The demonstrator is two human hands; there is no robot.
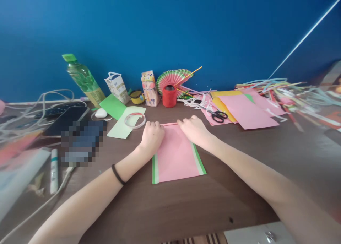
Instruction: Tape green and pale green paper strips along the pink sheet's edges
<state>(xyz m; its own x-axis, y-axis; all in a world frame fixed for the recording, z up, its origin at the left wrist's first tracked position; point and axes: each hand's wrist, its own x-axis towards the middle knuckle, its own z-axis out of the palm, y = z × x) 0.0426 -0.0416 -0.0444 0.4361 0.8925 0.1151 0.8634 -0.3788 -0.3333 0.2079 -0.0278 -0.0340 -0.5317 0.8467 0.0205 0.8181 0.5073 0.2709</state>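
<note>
A pink paper sheet (176, 155) with green and white strips along its two long sides lies flat on the brown desk (165, 208) in front of me. My left hand (152, 134) presses on its far left corner. My right hand (194, 128) presses on its far right corner. The fingers of both hands pinch a narrow folded edge along the sheet's far end. A black band sits on my left wrist.
A tape roll (135, 120) on light green paper, a red thread spool (169, 96), a paper fan (172, 79), cartons and a green bottle (84, 79) stand behind. Black scissors (218, 115) lie on pink and yellow sheets at right; paper strips (287, 89) far right. Cables, a white marker (54, 171) at left.
</note>
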